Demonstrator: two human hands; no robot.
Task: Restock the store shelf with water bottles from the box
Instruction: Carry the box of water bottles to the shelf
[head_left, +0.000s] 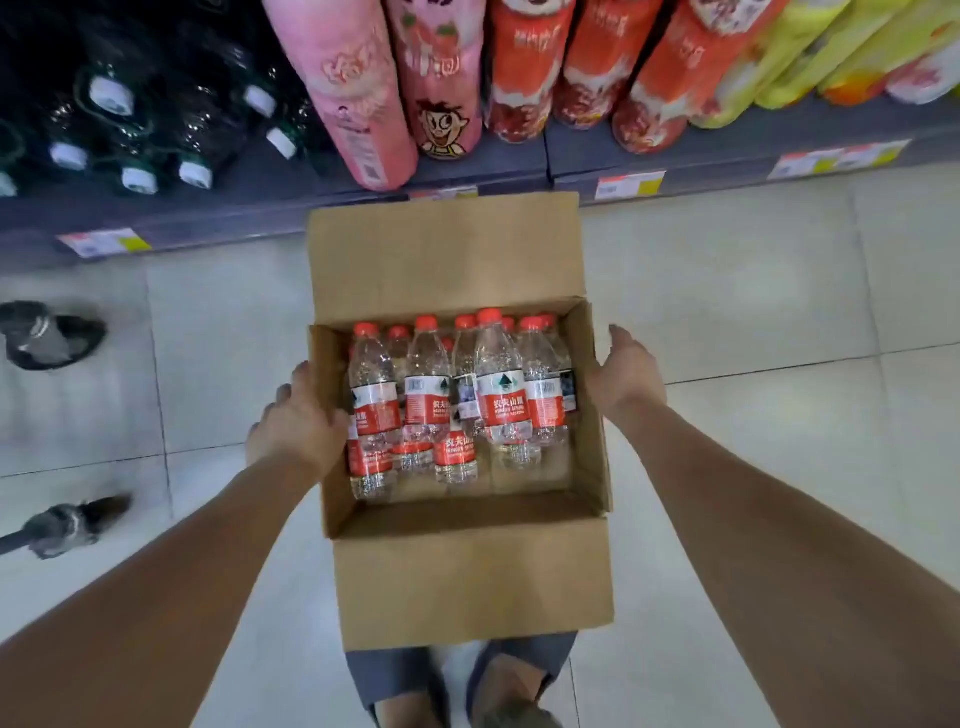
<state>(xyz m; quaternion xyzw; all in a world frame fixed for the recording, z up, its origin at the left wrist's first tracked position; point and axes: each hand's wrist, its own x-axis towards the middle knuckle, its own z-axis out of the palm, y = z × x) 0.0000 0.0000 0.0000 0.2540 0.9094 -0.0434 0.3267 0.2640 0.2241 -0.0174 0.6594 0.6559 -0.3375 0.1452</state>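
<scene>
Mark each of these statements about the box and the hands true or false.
1. The water bottles in the box have red caps. True.
2. The box's flaps are closed. False: they are folded open.
3. The left hand and the right hand are at opposite walls of the box. True.
4. One hand holds a bottle. False: neither does; the bottles stand in the box.

Shop aisle: pale tiled floor (753, 322) before a low grey shelf (701, 161).
The floor is laid in large glossy off-white tiles with thin dark joints, and soft light reflects off them. The shelf's front edge bears price tags (629, 185). On it stand dark bottles (192, 135) with white caps at left, then pink packs (343, 88), red packs (524, 67) and yellow packs (810, 57). Dark shoes (49, 335) stand far left.
</scene>
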